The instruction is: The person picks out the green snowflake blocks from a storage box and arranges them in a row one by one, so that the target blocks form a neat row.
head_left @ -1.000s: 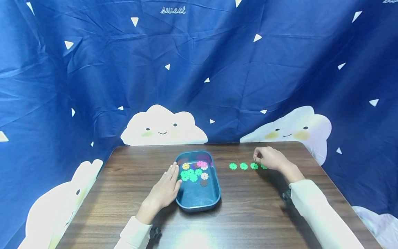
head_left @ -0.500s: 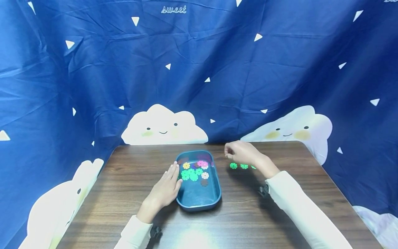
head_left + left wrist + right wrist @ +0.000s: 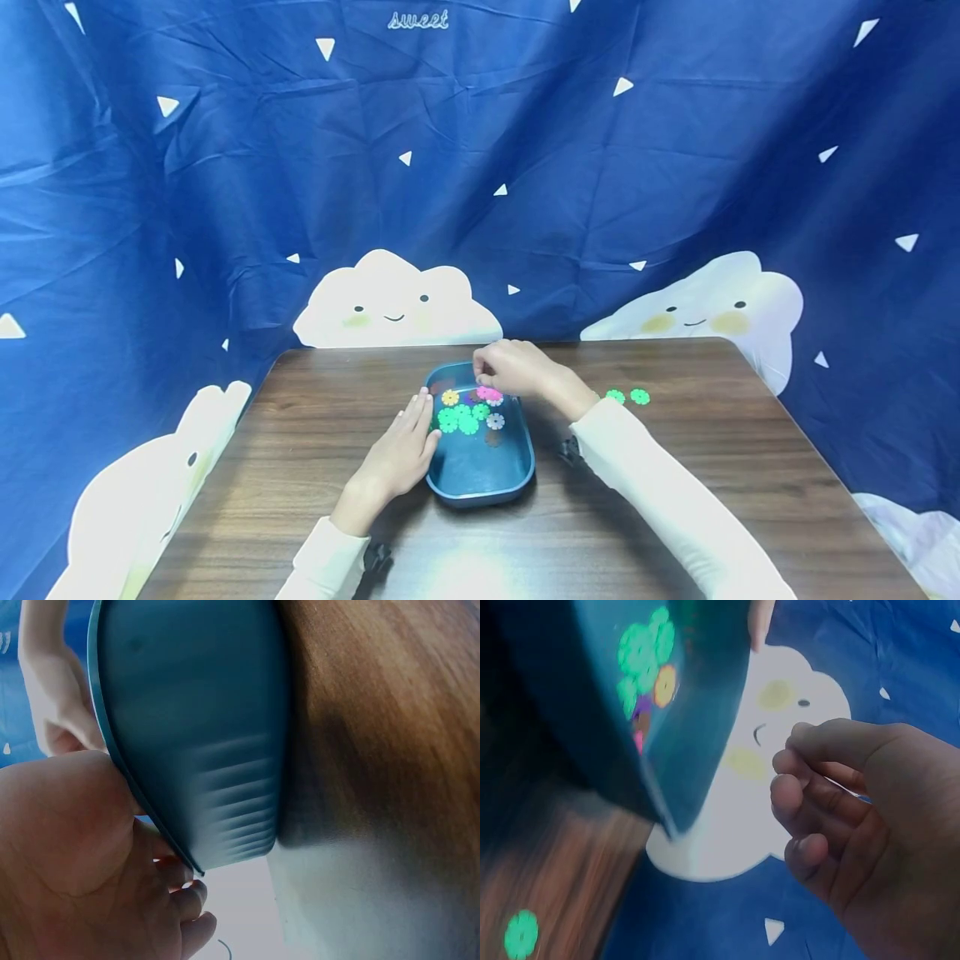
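Note:
My left hand (image 3: 401,452) lies with straight fingers along the left rim of a dark teal plastic bin (image 3: 480,498). In the left wrist view, its palm and fingers touch the bin's outer wall. Above the bin's far right corner is my right hand (image 3: 517,367), its fingers loosely curled and the thumb close to the index finger; nothing shows between them in the right wrist view. Inside the bin lie several green snowflake discs (image 3: 468,425), a yellow disc (image 3: 450,397), pink discs (image 3: 489,392), a white disc (image 3: 496,422) and a brown disc (image 3: 492,437).
On the wooden table (image 3: 637,492), right of the bin, green discs (image 3: 640,397) form a row, partly hidden by the right forearm. A blue curtain (image 3: 480,167) with white clouds hangs behind the table's far edge.
From above the row of green discs, my right hand has moved left to the bin's far right corner, uncovering the row's right end. My left hand has stayed at the bin.

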`<action>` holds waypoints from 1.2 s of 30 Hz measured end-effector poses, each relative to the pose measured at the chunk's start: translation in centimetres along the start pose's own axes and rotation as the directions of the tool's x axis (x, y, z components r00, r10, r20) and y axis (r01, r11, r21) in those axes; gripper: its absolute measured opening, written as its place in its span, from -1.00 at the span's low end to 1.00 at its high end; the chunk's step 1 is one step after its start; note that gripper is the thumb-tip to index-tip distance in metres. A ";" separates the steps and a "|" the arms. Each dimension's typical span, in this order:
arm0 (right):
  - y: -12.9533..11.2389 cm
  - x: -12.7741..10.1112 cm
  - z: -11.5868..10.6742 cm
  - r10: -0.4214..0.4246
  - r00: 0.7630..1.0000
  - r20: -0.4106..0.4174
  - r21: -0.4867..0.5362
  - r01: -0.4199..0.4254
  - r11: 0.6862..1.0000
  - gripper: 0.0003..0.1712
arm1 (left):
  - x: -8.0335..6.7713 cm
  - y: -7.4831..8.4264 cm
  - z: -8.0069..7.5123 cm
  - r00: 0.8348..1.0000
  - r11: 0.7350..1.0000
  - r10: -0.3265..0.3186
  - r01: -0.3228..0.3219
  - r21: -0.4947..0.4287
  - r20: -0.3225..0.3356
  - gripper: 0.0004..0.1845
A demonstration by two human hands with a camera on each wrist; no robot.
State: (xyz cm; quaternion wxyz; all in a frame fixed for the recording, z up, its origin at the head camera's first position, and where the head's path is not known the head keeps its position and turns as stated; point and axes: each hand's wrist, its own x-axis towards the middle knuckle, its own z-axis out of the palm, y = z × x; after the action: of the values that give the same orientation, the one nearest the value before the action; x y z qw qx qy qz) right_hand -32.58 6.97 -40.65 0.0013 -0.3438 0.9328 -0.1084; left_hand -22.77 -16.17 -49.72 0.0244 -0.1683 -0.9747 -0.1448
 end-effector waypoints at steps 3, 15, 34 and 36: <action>-0.9 1.2 0.8 -0.021 0.999 0.029 0.008 0.021 1.000 -0.92 | 0.1 -0.2 0.2 1.000 1.000 0.020 -0.020 -0.003 -0.013 -0.33; -3.1 3.9 4.6 -0.055 0.987 0.150 0.033 0.051 0.998 -0.80 | 0.2 -0.4 0.6 0.999 0.999 0.041 -0.041 0.004 -0.018 -0.33; -4.0 5.6 8.0 0.064 0.949 0.308 -0.055 -0.049 0.997 -0.66 | 0.2 -0.4 0.5 1.000 1.000 0.021 -0.021 0.016 0.017 -0.33; -4.2 5.8 8.3 0.069 0.950 0.304 -0.096 -0.042 0.994 -0.66 | 0.2 -0.5 0.6 1.000 1.000 0.025 -0.025 0.011 0.011 -0.33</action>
State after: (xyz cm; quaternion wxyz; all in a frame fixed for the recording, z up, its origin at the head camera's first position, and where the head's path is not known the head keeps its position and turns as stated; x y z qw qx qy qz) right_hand -33.64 -1.56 -47.49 0.1342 -0.3297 0.9344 -0.0121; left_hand -23.14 -16.38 -50.41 0.0219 -0.1812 -0.9734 -0.1383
